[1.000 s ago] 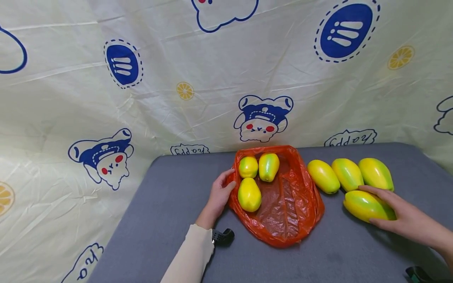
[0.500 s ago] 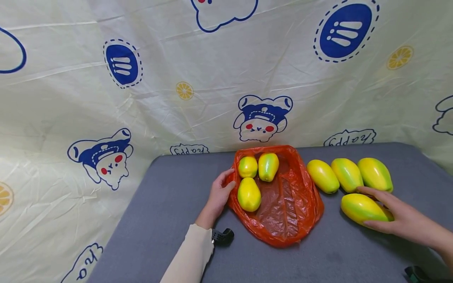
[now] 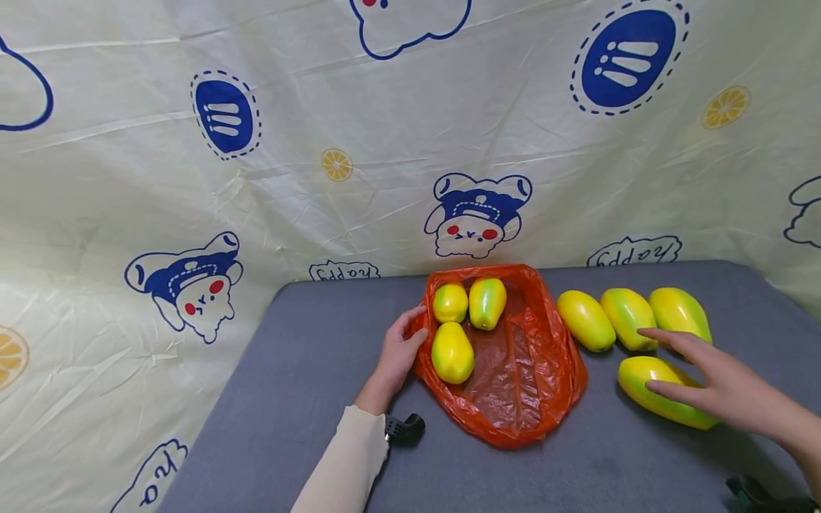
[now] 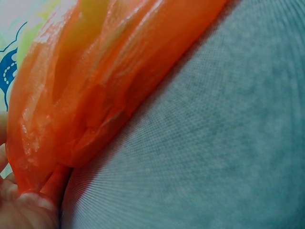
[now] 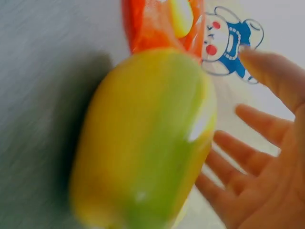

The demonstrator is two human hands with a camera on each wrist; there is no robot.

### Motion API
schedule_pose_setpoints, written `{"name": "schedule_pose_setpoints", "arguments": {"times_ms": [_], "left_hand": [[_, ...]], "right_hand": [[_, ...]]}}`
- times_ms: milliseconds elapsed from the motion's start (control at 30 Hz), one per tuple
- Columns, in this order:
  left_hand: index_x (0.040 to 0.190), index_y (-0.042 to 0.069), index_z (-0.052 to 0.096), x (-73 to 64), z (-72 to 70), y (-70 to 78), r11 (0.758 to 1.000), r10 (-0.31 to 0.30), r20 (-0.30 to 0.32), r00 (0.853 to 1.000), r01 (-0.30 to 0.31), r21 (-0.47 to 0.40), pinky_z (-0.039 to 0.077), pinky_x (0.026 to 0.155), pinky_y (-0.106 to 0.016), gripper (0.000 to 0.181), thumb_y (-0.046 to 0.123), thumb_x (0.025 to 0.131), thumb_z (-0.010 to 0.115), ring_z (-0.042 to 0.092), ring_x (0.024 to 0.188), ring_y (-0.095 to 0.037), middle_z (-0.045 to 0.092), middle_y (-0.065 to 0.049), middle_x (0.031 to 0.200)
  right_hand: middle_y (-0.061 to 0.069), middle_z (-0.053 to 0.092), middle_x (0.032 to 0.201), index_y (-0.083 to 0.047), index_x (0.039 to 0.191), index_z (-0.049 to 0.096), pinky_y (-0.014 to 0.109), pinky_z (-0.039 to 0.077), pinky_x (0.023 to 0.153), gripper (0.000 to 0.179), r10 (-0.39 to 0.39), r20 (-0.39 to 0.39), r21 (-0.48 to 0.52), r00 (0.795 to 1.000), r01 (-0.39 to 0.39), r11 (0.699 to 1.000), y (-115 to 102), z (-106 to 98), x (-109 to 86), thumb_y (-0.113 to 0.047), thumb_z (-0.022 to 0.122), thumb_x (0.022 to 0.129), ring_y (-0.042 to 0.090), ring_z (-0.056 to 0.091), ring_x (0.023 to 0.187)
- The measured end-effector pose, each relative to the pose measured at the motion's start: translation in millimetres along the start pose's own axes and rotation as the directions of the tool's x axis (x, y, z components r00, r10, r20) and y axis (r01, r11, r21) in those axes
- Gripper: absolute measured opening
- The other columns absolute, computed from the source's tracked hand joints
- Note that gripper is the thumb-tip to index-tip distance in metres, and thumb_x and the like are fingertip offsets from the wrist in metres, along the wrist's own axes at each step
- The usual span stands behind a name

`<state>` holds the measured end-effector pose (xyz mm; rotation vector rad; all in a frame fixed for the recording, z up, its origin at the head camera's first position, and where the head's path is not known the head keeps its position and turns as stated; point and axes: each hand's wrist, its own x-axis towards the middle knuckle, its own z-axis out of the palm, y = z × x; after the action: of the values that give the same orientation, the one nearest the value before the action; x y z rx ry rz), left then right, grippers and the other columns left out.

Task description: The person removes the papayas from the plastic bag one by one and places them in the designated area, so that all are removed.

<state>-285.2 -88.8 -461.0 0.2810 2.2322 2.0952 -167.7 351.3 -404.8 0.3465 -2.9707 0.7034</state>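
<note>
My left hand (image 3: pixel 396 349) pinches the left edge of a red plastic bag (image 3: pixel 513 385), which lies spread open with its mouth up. In the left wrist view the bag's film (image 4: pixel 90 95) bunches between thumb and fingers. Three yellow-green papayas, one of them the front papaya (image 3: pixel 452 354), sit in the bag's left half. On the right, my right hand (image 3: pixel 731 385) hovers with spread fingers over a papaya (image 3: pixel 648 381) lying on the table. The right wrist view has this papaya (image 5: pixel 143 143) large and blurred, beside the straightened fingers.
Behind the right hand, three more papayas stand in a row: the left papaya (image 3: pixel 586 320) close to the bag, the middle papaya (image 3: pixel 627 313) and the right papaya (image 3: pixel 681 313). A grey-covered table (image 3: pixel 288 399) carries everything. A printed curtain (image 3: pixel 359 214) hangs along its back edge.
My right hand has let go of the papaya, its fingers now spread apart. The papaya has shifted slightly towards me and turned. My left hand and the bag have stayed put.
</note>
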Motion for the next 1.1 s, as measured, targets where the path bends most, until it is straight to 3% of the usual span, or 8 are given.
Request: {"name": "schedule_pose_setpoints", "arguments": {"times_ms": [100, 233, 333, 367, 467, 567, 833, 1100], "left_hand": [[0.143, 0.02, 0.052, -0.9, -0.2, 0.9, 1.0, 0.0, -0.001, 1.0, 0.0, 0.007, 0.046, 0.112, -0.045, 0.042, 0.015, 0.102, 0.055, 0.049, 0.133, -0.026, 0.047, -0.005, 0.153], [0.143, 0.022, 0.053, -0.9, -0.6, 0.9, 1.0, -0.006, -0.001, 1.0, 0.006, 0.01, 0.045, 0.113, -0.046, 0.042, 0.015, 0.101, 0.055, 0.048, 0.135, -0.026, 0.046, -0.004, 0.154], [0.142, 0.023, 0.054, -0.9, -1.1, 0.9, 1.0, -0.009, -0.007, 1.0, 0.01, 0.006, 0.045, 0.113, -0.046, 0.042, 0.015, 0.101, 0.055, 0.047, 0.135, -0.026, 0.046, -0.003, 0.154], [0.142, 0.023, 0.054, -0.8, -1.3, 0.9, 1.0, -0.01, -0.009, 1.0, 0.01, 0.005, 0.045, 0.113, -0.046, 0.042, 0.015, 0.101, 0.055, 0.047, 0.135, -0.026, 0.046, -0.003, 0.154], [0.142, 0.022, 0.054, -0.9, -1.3, 0.9, 1.0, -0.008, -0.009, 1.0, 0.008, 0.007, 0.045, 0.112, -0.046, 0.042, 0.015, 0.101, 0.055, 0.048, 0.134, -0.026, 0.046, -0.004, 0.153], [0.142, 0.022, 0.054, -0.7, -0.8, 0.7, 1.0, -0.009, -0.005, 1.0, 0.009, 0.006, 0.045, 0.112, -0.045, 0.042, 0.015, 0.101, 0.055, 0.048, 0.135, -0.026, 0.046, -0.003, 0.154], [0.142, 0.023, 0.054, -1.5, -0.1, 1.4, 1.0, -0.011, -0.007, 1.0, 0.011, -0.002, 0.046, 0.112, -0.045, 0.042, 0.016, 0.101, 0.056, 0.048, 0.135, -0.026, 0.046, -0.003, 0.154], [0.142, 0.022, 0.054, -1.6, -0.2, 1.5, 1.0, -0.019, -0.017, 1.0, 0.019, -0.003, 0.045, 0.112, -0.044, 0.042, 0.016, 0.101, 0.056, 0.047, 0.136, -0.026, 0.046, -0.003, 0.154]], "right_hand": [[0.027, 0.048, 0.141, -0.003, 0.145, 0.045, 0.048, 0.048, 0.087, 0.069, -0.016, -0.073, 0.019, 0.997, 0.017, 1.0, -19, -8, 8.5, -0.034, 0.074, 0.09, 0.045, 0.049, 0.119], [0.024, 0.049, 0.14, -0.007, 0.148, 0.042, 0.027, 0.054, 0.083, 0.065, -0.049, -0.146, 0.076, 0.988, 0.06, 0.995, -43, -17, 19.5, -0.025, 0.072, 0.093, 0.04, 0.051, 0.117], [0.02, 0.047, 0.143, -0.013, 0.15, 0.04, 0.006, 0.045, 0.078, 0.065, -0.069, -0.162, 0.128, 0.984, 0.091, 0.988, -63, -18, 29.2, -0.025, 0.07, 0.094, 0.037, 0.05, 0.119], [0.02, 0.045, 0.145, -0.013, 0.151, 0.039, 0.008, 0.047, 0.082, 0.065, -0.078, -0.162, 0.151, 0.984, 0.103, 0.983, -70, -17, 32.3, -0.024, 0.069, 0.095, 0.038, 0.05, 0.12], [0.022, 0.038, 0.152, -0.015, 0.155, 0.032, 0.04, 0.055, 0.096, 0.069, -0.073, -0.132, 0.211, 0.989, 0.1, 0.972, -89, -9, 43.5, -0.027, 0.066, 0.096, 0.043, 0.046, 0.128], [0.025, 0.029, 0.158, -0.016, 0.158, 0.024, 0.07, 0.044, 0.097, 0.075, -0.046, -0.097, 0.271, 0.994, 0.071, 0.96, -101, 3, 54.9, -0.03, 0.065, 0.097, 0.048, 0.04, 0.135], [0.031, 0.02, 0.159, -0.016, 0.161, 0.009, 0.071, 0.042, 0.101, 0.087, 0.075, -0.105, 0.33, 0.992, -0.036, 0.943, -103, 41, 78.1, -0.026, 0.066, 0.096, 0.054, 0.033, 0.138], [0.029, 0.025, 0.158, -0.019, 0.162, 0.005, 0.069, 0.047, 0.097, 0.086, 0.048, -0.068, 0.368, 0.997, -0.019, 0.929, -94, 61, 81.8, -0.033, 0.061, 0.099, 0.052, 0.039, 0.134]]}}
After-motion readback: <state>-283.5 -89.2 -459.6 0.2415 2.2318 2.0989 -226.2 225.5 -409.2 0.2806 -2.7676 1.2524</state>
